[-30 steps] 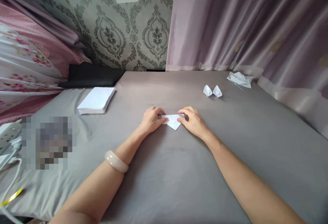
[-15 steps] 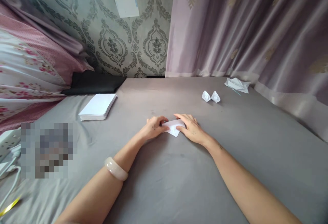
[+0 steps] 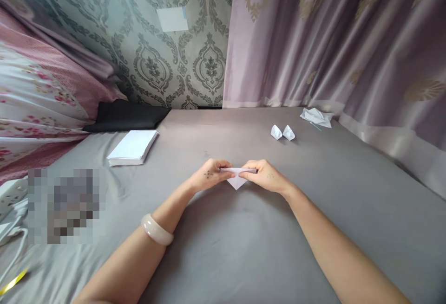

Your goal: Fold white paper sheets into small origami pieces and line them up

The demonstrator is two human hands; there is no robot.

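Note:
Between my two hands is a folded sheet of white paper [image 3: 236, 182], with a straight upper edge and a point facing me. My left hand [image 3: 211, 174] pinches its left end, thumb on the near face and fingers behind. On the right end, my right hand [image 3: 266, 175] grips the paper the same way. The fingers behind the sheet are partly hidden. A pale bangle [image 3: 156, 229] circles my left forearm.
A stack of white paper [image 3: 133, 148] lies at left. Two small folded paper shapes [image 3: 282, 132] stand at back right, near a pile of folded papers [image 3: 316, 117]. A black cloth-like item [image 3: 128, 116] lies at the back left. A power strip [image 3: 14, 195] sits at the left edge.
Both thumbs have moved inward over the paper. Its near side now shows a smooth downward point where a creased flap showed before. The view has shifted slightly.

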